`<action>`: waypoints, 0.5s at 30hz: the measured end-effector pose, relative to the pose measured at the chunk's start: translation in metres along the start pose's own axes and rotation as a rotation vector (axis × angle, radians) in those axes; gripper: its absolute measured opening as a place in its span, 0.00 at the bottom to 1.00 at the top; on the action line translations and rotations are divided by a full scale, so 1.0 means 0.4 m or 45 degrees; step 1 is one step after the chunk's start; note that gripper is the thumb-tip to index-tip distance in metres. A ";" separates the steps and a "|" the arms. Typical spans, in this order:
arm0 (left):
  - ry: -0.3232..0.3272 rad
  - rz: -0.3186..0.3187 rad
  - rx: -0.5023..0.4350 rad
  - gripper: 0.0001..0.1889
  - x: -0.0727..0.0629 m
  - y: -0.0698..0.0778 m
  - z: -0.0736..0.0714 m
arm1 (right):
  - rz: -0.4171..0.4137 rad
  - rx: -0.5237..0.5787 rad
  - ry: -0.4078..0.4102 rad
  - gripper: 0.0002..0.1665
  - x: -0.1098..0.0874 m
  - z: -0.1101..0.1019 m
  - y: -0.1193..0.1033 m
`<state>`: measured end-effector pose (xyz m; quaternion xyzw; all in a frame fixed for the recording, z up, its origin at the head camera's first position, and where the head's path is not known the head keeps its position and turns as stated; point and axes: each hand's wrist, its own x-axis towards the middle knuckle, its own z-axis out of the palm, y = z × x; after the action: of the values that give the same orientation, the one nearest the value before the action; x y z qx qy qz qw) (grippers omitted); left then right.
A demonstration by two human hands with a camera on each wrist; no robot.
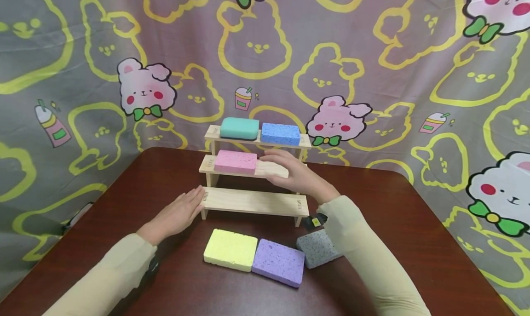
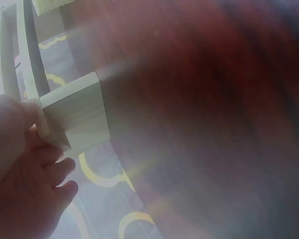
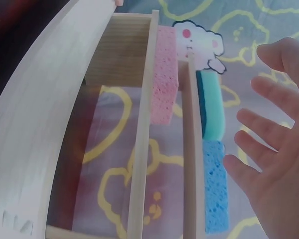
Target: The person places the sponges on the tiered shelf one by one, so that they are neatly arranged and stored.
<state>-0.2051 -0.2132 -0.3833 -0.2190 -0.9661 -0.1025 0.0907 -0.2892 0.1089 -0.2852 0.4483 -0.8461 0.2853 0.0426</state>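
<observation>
On the wooden rack (image 1: 254,201) I count three sponges: the teal sponge (image 1: 239,128) and the blue sponge (image 1: 280,134) side by side on its top tier, the pink sponge (image 1: 236,162) on the left part of its middle tier. In front of the rack, three more lie on the table (image 1: 182,288): the yellow sponge (image 1: 230,249) against the purple sponge (image 1: 278,263), and, right of these, the grey sponge (image 1: 318,248), partly hidden by the right sleeve (image 1: 364,256). I judge the work about half done, with these three left off the rack. Over the right part of the rack's middle tier hangs the right hand (image 1: 296,173), fingers spread and holding nothing; the pink sponge lies just left of its fingertips, though I cannot tell whether they touch. At the rack's left end, the left hand (image 1: 174,213) appears to pinch the corner of the bottom tier between thumb and fingers.
</observation>
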 end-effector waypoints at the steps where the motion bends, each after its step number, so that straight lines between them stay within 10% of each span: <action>1: -0.001 -0.001 0.002 0.25 0.000 -0.001 0.000 | 0.008 0.001 0.000 0.28 -0.006 -0.004 0.000; 15: -0.008 -0.010 0.003 0.25 0.001 -0.003 0.002 | 0.053 0.003 0.008 0.30 -0.082 -0.048 0.008</action>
<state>-0.2060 -0.2137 -0.3842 -0.2154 -0.9674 -0.1009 0.0874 -0.2757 0.1443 -0.2814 0.4297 -0.8548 0.2883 0.0386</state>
